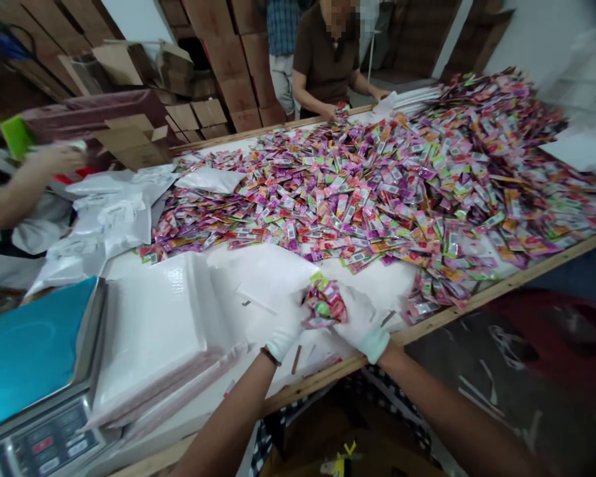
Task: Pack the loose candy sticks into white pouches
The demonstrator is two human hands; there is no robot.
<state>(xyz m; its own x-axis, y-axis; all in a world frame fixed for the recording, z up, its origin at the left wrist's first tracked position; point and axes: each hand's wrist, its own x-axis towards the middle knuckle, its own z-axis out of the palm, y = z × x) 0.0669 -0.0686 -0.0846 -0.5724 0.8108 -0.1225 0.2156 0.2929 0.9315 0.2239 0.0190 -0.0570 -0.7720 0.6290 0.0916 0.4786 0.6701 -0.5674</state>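
Both of my hands wear white gloves and meet near the table's front edge. Between them is a bunch of small colourful packets (324, 303), pink, red and green. My left hand (289, 321) closes on the bunch from the left, and my right hand (358, 317) closes on it from the right. A white plastic bag (273, 275) lies flat just behind my left hand. Beyond my hands spreads a big heap of the same packets (357, 192). To the left lies a stack of white bags (149, 324).
A scale (54, 430) with a blue top stands at the front left. Filled white bags (124, 222) lie behind it, beside another person's arm (20, 185). Across the table a person in a brown shirt (328, 66) handles packets. A wooden rim (516, 275) edges the table.
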